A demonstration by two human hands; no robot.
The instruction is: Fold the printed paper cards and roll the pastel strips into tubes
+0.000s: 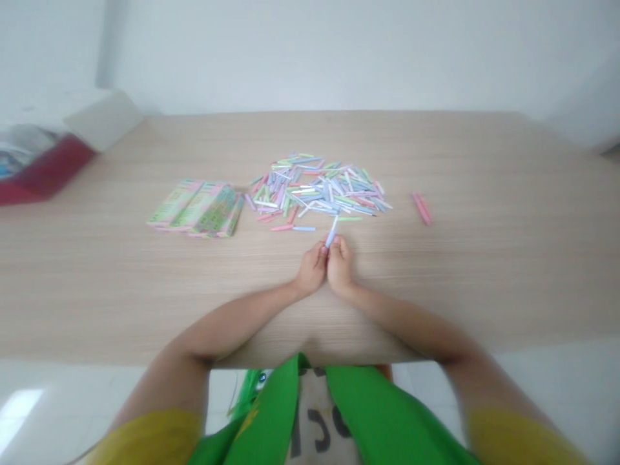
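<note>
A slim light-blue and white pen (332, 233) stands tilted between my two hands, with its white end pointing away toward the pile. My left hand (312, 267) is closed, thumb and fingers pressed on the lower blue end. From the other side my right hand (340, 263) is closed on the same pen, and the two hands touch. Just beyond them lies a loose heap of pastel pens (322, 187) in blue, pink, green, purple and white. A pink pen (281, 227) and a blue one (305, 228) lie at its near edge. Fine detail is blurred.
Several green-and-pink patterned boxes (198, 206) lie side by side left of the heap. Two pink pen-like pieces (422, 208) rest to the right. A red and white box (58, 161) stands at the far left of the wooden table (508, 258). A wall rises behind.
</note>
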